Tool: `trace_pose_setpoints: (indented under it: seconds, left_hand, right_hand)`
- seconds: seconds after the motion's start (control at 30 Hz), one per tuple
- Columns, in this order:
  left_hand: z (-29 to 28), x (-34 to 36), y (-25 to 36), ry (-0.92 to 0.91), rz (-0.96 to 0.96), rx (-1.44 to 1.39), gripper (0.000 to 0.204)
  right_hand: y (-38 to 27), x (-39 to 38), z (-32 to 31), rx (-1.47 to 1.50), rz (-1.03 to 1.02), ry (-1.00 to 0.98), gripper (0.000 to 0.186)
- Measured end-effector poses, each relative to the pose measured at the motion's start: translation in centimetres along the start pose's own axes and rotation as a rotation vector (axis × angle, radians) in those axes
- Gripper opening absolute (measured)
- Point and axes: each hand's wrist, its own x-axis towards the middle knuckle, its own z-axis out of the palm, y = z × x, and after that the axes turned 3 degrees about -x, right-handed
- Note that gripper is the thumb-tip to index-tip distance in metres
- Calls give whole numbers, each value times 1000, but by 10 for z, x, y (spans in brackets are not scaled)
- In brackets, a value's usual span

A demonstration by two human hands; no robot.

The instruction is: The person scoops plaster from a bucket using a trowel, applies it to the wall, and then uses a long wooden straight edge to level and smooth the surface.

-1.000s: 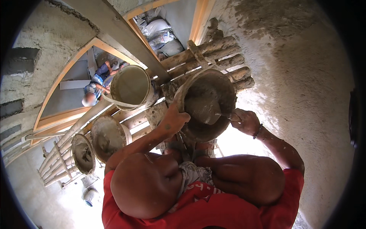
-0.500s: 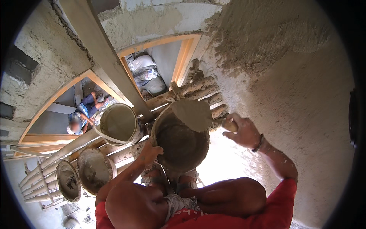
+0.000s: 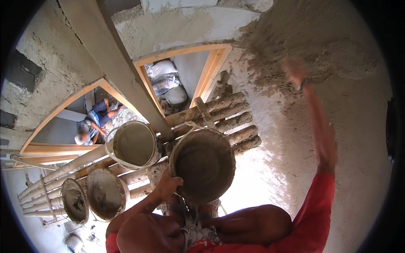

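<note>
My left hand (image 3: 169, 186) is closed on the near-left rim of a mortar-crusted bucket (image 3: 202, 195), which stands on the bamboo planks in front of my knees. Dark grey mortar (image 3: 198, 164) lies inside it. My right hand (image 3: 294, 71) is raised on an outstretched arm against the rough patch of plaster (image 3: 270, 55), up and to the right. It is smeared by motion but looks closed, as it was around the trowel handle a moment before. The trowel's blade does not stand out from the wall here.
A second bucket (image 3: 135, 143) of wet grey mix stands to the left, with two mortar-caked tubs (image 3: 105, 194) further left. Bamboo poles (image 3: 240, 135) form the platform, with bright gaps. A slanting beam (image 3: 114, 63) crosses wood-framed openings; a person (image 3: 95, 122) sits below.
My right hand has swung up and away from the bucket to the wall. The trowel blade, earlier over the bucket's rim, has left that spot. My left hand keeps its hold.
</note>
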Motion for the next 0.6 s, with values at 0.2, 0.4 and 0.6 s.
trace_pose_setpoints:
  seconds: [0.2, 0.4, 0.6]
  left_hand:
    - [-4, -2, 11, 79, -147, -58, 62]
    - [7, -5, 33, 54, -89, 38, 64]
    - [6, 2, 14, 39, 36, 158, 66]
  right_hand:
    - [-26, -1, -35, -105, -115, 367, 36]
    - [-11, -146, 15, -54, -522, -278, 21]
    - [-53, -259, 58, -570, -786, -311, 20]
